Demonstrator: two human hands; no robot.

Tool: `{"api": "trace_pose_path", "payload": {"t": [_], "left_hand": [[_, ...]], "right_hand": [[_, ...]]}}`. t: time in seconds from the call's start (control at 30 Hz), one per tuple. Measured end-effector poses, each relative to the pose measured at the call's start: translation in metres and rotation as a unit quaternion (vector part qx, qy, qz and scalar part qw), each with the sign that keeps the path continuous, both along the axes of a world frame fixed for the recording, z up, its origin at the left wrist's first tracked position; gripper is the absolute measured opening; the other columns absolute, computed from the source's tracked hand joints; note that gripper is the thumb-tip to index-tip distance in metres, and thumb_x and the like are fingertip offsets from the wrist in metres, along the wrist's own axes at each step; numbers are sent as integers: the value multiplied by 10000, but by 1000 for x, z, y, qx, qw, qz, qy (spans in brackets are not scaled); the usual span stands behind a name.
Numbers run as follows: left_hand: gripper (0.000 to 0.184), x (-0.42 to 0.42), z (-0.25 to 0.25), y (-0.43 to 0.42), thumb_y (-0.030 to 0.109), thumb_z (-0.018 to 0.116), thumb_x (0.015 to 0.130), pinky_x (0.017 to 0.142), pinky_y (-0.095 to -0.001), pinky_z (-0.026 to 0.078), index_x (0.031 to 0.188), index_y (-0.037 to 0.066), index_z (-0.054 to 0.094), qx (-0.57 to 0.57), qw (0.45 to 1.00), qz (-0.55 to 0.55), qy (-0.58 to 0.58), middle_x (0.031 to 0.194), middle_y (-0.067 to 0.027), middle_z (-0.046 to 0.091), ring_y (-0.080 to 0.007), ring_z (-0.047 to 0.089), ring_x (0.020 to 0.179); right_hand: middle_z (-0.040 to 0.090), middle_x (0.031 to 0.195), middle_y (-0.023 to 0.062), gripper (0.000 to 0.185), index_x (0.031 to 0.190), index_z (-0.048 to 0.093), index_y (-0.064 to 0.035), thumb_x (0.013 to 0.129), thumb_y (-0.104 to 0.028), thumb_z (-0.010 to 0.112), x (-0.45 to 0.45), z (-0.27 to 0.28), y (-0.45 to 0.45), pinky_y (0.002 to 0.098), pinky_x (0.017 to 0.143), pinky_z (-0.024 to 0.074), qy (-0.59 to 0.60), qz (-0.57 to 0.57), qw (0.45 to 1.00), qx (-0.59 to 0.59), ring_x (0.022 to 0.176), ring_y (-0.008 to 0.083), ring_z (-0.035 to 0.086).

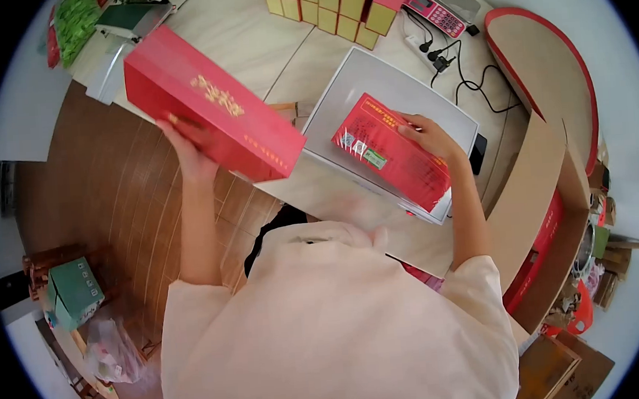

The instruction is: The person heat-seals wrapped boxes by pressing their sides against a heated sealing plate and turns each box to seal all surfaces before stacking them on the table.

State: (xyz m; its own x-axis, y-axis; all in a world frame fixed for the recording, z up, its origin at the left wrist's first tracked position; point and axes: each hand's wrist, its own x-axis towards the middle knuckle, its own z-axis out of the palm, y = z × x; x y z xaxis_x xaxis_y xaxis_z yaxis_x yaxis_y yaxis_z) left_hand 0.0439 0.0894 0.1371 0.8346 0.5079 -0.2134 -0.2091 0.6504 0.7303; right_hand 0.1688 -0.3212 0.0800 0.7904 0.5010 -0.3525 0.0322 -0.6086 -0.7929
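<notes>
My left hand [192, 158] grips a long red gift box [209, 103] with gold lettering from below, holding it tilted in the air past the table's edge. My right hand [432, 138] is closed on the upper edge of a flat red box [390, 150] in shiny clear wrap, its thumb on the printed face. This wrapped box shows yellow text, code squares and a green-and-white label. It is over a grey-topped, white-rimmed slab [359, 71]; whether it rests on the slab, I cannot tell.
Several red-and-gold boxes [350, 4] stand in rows at the back. A pink keypad device [436, 15], a power strip [424, 47] and black cables are at the back right. To the right, an open cardboard carton [538, 206] contains red boxes. A green box [74, 291] sits at lower left.
</notes>
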Motion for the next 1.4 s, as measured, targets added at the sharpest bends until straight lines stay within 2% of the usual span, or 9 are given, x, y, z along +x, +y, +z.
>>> {"api": "trace_pose_path", "payload": {"t": [0.17, 0.23, 0.27, 0.43, 0.53, 0.6, 0.73, 0.97, 1.4], "left_hand": [[810, -36, -52, 24, 697, 360, 870, 1056, -425, 379, 1444, 135, 248, 51, 993, -27, 101, 1455, -62, 341, -243, 379, 1304], [865, -50, -67, 29, 618, 582, 824, 1011, -364, 396, 1404, 42, 302, 243, 960, -60, 123, 1345, -90, 451, -214, 456, 1218], [865, -52, -69, 31, 618, 582, 824, 1011, -364, 396, 1404, 42, 302, 240, 961, -61, 123, 1345, -90, 451, -214, 456, 1218], [743, -47, -73, 28, 284, 795, 716, 914, -325, 432, 1299, 15, 420, 501, 843, -130, 148, 1157, -105, 528, -198, 517, 1051], [789, -48, -76, 29, 276, 849, 624, 908, -347, 431, 1265, 18, 467, 586, 781, -124, 178, 1119, -126, 546, -225, 527, 1039], [850, -50, -78, 42, 290, 872, 547, 926, -401, 415, 1257, 30, 484, 721, 629, -228, 181, 1131, -145, 555, -286, 537, 1034], [819, -55, -84, 45, 311, 844, 553, 985, -459, 344, 1257, 78, 497, 796, 509, -300, 131, 1198, -125, 528, -327, 479, 1120], [795, -27, -110, 37, 284, 842, 549, 994, -448, 343, 1241, 90, 502, 799, 514, -295, 98, 1198, -105, 515, -314, 457, 1138], [741, 1, -132, 24, 82, 803, 558, 1081, -444, 294, 1225, 103, 479, 825, 430, -366, 24, 1241, -100, 471, -298, 398, 1245]], "right_hand": [[545, 1227, 233, 595, 1363, 477, -122, 862, -403, 630, -15, 6, 12, 392, 974, 419, -131, 5, 989, -63, 1149, 362, 511], [518, 1264, 236, 639, 1370, 470, -128, 834, -425, 655, -31, 6, 11, 414, 994, 403, -191, -5, 978, -86, 1186, 372, 480], [491, 1300, 239, 685, 1376, 464, -135, 807, -448, 680, -38, 5, 9, 435, 1013, 386, -251, -12, 962, -107, 1222, 383, 448], [247, 1460, 268, 1147, 1459, 299, -178, 505, -501, 848, -75, 1, 3, 559, 1082, 242, -293, 23, 934, -201, 1320, 484, 266], [266, 1450, 263, 1156, 1460, 296, -184, 494, -506, 846, -80, -2, 8, 566, 1090, 212, -296, 15, 923, -246, 1322, 470, 268], [284, 1435, 257, 1146, 1450, 319, -183, 482, -500, 846, -77, -4, 15, 565, 1081, 220, -303, 14, 921, -243, 1303, 460, 289], [289, 1422, 219, 1089, 1419, 384, -203, 463, -444, 846, -67, -10, 21, 538, 1043, 271, -323, 9, 925, -202, 1238, 423, 338], [345, 1367, 218, 963, 1363, 474, -210, 488, -429, 809, -23, -11, 25, 523, 1012, 300, -363, 36, 914, -178, 1194, 423, 365], [344, 1373, 236, 922, 1379, 455, -247, 557, -533, 760, 64, -31, 24, 530, 1013, 280, -406, -24, 893, -193, 1201, 421, 370]]}}
